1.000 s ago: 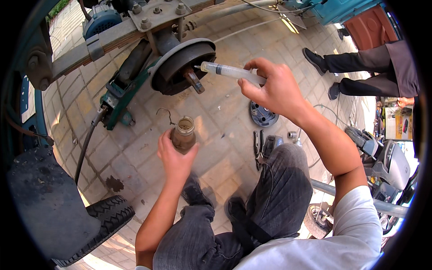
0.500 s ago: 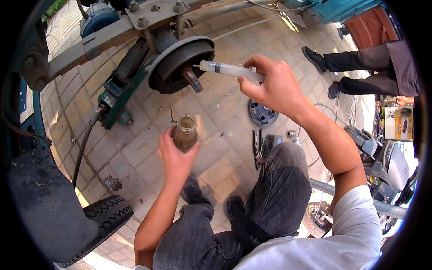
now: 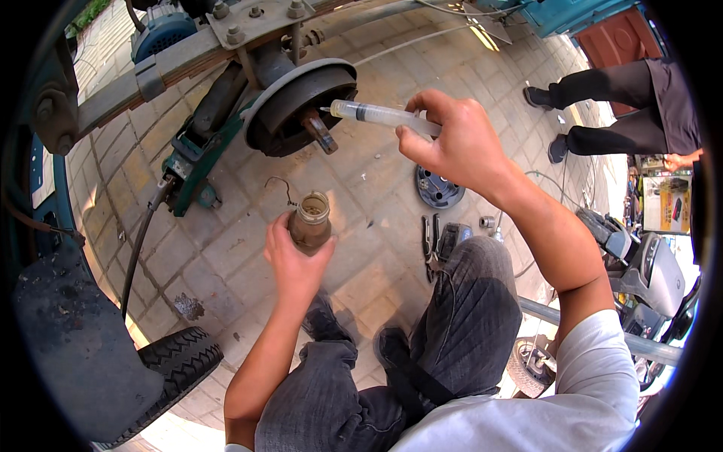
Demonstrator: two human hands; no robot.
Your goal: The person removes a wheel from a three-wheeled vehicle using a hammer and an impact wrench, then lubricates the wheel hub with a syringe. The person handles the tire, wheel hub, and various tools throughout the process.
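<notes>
My right hand (image 3: pixel 448 143) grips a clear plastic syringe (image 3: pixel 373 113) with a dark plunger seal. The syringe points left, its tip beside the rusty spindle (image 3: pixel 320 132) of the dark wheel hub (image 3: pixel 263 124) under the vehicle's axle; whether the tip touches cannot be told. Lower and left, my left hand (image 3: pixel 290 260) is wrapped round an open glass bottle (image 3: pixel 309 222) with brownish, cloudy sides and a bent wire at its neck. Below the hub lie a round dark metal plate (image 3: pixel 440 188), pliers (image 3: pixel 429 245) and a small metal socket (image 3: pixel 486 222) on the pavers.
A green jack (image 3: pixel 196 166) with a hose stands left of the hub. A tire (image 3: pixel 181 354) is at lower left. At the right are another person's legs (image 3: pixel 610 139), a parked scooter (image 3: pixel 648 275) and a long metal bar (image 3: pixel 648 346).
The syringe and my right hand have shifted slightly left in view, as has the hub. The other person's upper foot has moved to the right. Both my hands keep their holds.
</notes>
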